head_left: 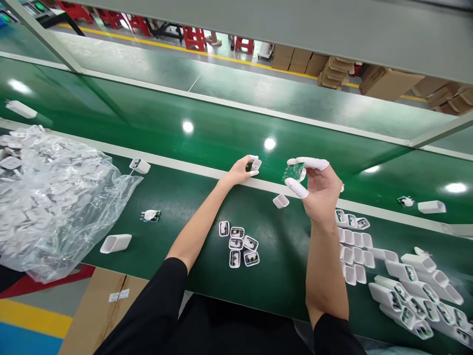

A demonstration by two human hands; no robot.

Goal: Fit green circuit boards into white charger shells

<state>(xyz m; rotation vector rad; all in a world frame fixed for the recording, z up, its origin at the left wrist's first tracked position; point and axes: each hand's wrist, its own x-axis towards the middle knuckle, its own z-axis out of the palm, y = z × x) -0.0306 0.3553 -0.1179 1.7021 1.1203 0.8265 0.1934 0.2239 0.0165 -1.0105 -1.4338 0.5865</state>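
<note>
My left hand (242,171), with white covers on some fingertips, grips a small white charger housing (256,164) over the conveyor edge. Raised to its right, my right hand (316,180) pinches a green circuit board (294,171) between thumb and fingers, which wear white finger cots. Below and between the hands, an empty-looking white housing (281,201) lies on the green work surface. Nearer my body, several white housings with boards inside (236,243) stand in a loose cluster.
On the left lies a clear plastic bag (62,197) full of white parts. Near it are a loose board (151,215) and a white housing (116,243). Rows of housings (354,256) fill the right side. The green conveyor (155,123) carries a few parts beyond a pale rail (177,166).
</note>
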